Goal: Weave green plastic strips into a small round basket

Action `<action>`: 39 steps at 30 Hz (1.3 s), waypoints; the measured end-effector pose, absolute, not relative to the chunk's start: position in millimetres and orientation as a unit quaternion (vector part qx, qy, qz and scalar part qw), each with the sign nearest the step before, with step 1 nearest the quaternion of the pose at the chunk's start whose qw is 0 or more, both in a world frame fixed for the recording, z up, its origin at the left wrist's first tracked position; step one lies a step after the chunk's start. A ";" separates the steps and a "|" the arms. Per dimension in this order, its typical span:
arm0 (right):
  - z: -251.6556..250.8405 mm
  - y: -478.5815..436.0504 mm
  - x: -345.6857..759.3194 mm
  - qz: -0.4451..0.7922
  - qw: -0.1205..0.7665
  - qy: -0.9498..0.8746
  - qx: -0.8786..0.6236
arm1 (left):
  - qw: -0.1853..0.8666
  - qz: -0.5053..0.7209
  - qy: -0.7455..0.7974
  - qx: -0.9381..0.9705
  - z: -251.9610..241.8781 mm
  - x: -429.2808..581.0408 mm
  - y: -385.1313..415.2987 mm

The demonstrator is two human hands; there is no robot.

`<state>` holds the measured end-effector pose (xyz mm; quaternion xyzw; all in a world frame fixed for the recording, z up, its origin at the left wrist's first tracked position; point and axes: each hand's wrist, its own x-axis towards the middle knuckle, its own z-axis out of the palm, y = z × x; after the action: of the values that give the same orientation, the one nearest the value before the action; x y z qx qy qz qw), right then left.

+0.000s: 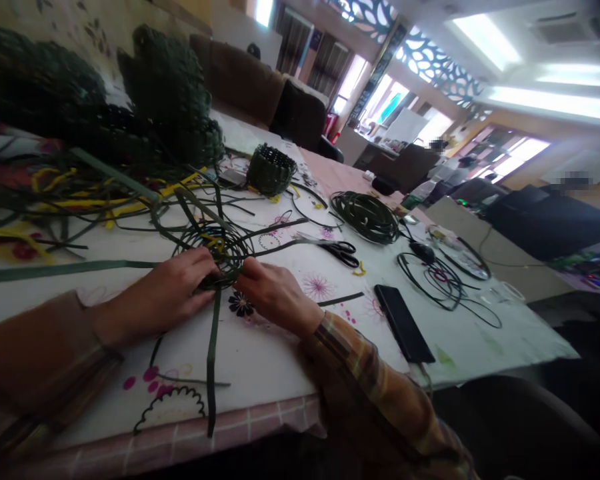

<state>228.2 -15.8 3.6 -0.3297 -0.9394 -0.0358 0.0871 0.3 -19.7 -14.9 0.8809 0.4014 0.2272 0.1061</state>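
Note:
A round piece of dark green strips (240, 240), coiled in rings with long ends sticking out on all sides, lies on the table in front of me. My left hand (180, 283) grips its near left edge with bent fingers. At the near right edge, my right hand (275, 293) pinches the same piece between thumb and fingers; the exact strip in the pinch is hidden. One flat strip (211, 367) hangs down toward the table's front edge, and another (70, 269) runs out to the left. Black-handled scissors (343, 252) lie just beyond my right hand.
A small woven basket (271, 170) stands behind the piece. Large dark woven baskets (165, 100) are stacked at the back left, above loose green and yellow strips (115, 207). To the right lie a strip coil (365, 217), a phone (404, 323) and a cable (430, 280).

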 end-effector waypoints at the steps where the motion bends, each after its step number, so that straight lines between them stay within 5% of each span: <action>1: 5.1 -17.5 227.5 -0.045 0.072 -0.941 -0.327 | 0.100 0.226 0.400 0.883 -15.4 0.7 -20.4; 20: -3.7 -40.2 209.2 -0.110 0.036 -0.932 -0.343 | 0.108 0.198 0.456 0.861 -11.5 11.2 -29.9; 39: 10.7 -39.1 211.8 -0.041 -0.002 -0.931 -0.363 | 0.092 0.175 0.484 0.852 -6.8 17.5 -32.9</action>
<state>211.8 -39.1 10.7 -0.3631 -0.9308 -0.0415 -0.0024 17.5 -32.9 -6.8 0.8521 0.4844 0.1755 0.0920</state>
